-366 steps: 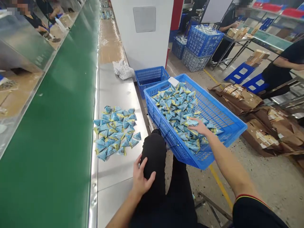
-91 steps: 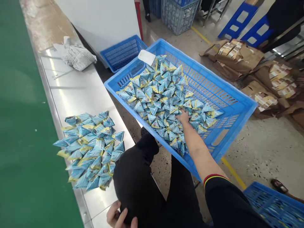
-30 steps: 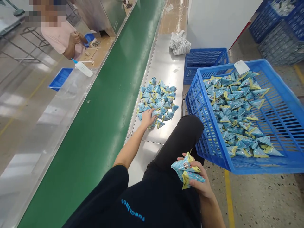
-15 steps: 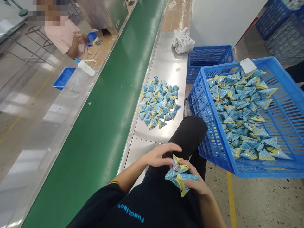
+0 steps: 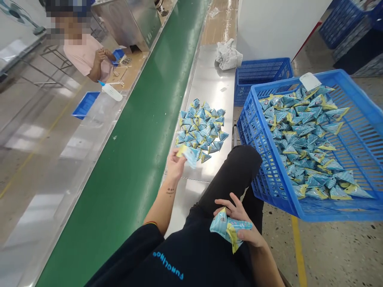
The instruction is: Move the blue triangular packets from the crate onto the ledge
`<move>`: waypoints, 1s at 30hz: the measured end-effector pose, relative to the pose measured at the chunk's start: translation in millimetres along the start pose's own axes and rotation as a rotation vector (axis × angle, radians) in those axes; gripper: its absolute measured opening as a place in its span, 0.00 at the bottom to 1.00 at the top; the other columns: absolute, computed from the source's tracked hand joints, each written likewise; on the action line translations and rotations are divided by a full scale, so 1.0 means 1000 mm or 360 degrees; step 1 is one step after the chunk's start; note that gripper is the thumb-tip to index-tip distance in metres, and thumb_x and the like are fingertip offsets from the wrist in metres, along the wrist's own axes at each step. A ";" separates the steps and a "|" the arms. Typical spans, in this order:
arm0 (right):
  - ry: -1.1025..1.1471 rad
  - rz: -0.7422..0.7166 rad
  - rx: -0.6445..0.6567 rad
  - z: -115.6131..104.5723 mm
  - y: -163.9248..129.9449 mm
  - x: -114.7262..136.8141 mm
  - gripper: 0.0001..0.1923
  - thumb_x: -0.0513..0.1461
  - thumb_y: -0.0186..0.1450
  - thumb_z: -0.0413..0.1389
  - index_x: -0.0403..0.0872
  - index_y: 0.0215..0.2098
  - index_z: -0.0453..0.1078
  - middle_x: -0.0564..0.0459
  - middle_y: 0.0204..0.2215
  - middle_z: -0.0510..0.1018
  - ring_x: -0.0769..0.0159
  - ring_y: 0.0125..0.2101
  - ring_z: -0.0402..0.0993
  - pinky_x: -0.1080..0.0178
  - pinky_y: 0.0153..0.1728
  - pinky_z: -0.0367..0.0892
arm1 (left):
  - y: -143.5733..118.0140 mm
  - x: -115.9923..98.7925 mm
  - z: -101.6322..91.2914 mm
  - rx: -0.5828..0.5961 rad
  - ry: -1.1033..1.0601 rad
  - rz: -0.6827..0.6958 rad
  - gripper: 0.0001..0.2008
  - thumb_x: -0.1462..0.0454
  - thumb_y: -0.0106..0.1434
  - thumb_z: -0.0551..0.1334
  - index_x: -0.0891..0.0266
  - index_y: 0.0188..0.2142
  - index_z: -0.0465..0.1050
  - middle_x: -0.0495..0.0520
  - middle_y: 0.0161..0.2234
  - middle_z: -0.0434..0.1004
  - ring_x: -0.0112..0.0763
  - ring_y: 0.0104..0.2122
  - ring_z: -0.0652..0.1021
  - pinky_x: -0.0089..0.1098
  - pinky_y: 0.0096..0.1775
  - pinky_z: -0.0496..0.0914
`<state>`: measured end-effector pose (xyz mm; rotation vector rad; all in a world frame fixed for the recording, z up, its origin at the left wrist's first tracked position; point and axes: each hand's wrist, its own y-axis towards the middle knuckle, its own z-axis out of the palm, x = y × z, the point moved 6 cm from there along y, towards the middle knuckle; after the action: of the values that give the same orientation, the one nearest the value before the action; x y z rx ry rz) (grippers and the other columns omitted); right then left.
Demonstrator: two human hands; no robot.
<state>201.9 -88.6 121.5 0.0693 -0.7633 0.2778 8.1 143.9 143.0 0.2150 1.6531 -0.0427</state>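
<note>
Pinched in left hand (image 5: 175,165): one blue triangular packet (image 5: 188,154), held at near edge of packet pile (image 5: 201,127) on steel table (image 5: 209,85). Right hand (image 5: 239,223) clenched on small bunch of packets (image 5: 229,229) over lap, well apart from pile. Judgement: partway; blue crate (image 5: 356,85) right of pile holds many more.

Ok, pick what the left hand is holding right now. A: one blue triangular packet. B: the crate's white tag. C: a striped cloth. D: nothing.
A: the left hand pinches one blue packet just above the steel table, at the near edge of the packet pile.
</note>
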 end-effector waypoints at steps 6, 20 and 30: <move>-0.0333 0.0259 0.0258 0.005 0.003 0.010 0.39 0.57 0.60 0.71 0.56 0.66 0.73 0.44 0.57 0.73 0.49 0.52 0.72 0.53 0.51 0.70 | 0.030 0.025 -0.021 -0.0075 0.0421 -0.0028 0.22 0.46 0.56 0.74 0.60 0.39 0.80 0.56 0.39 0.85 0.41 0.41 0.83 0.41 0.47 0.78; -0.0540 0.0226 0.0398 0.011 0.009 0.004 0.37 0.59 0.64 0.67 0.56 0.67 0.71 0.44 0.58 0.70 0.48 0.56 0.68 0.51 0.56 0.66 | 0.117 0.079 -0.034 -0.0384 0.0750 -0.0083 0.07 0.61 0.62 0.67 0.60 0.39 0.80 0.58 0.46 0.86 0.41 0.48 0.83 0.40 0.53 0.75; -0.0576 0.0242 0.0345 0.007 0.008 0.015 0.35 0.56 0.66 0.68 0.57 0.68 0.71 0.45 0.59 0.70 0.48 0.58 0.69 0.50 0.58 0.65 | 0.156 0.107 -0.014 -0.0159 0.1027 -0.0101 0.07 0.64 0.64 0.64 0.59 0.41 0.80 0.56 0.48 0.86 0.44 0.51 0.82 0.45 0.60 0.73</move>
<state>205.4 -78.2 137.1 0.2728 -1.0978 0.5007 11.2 311.1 53.6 0.1022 2.2984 0.0690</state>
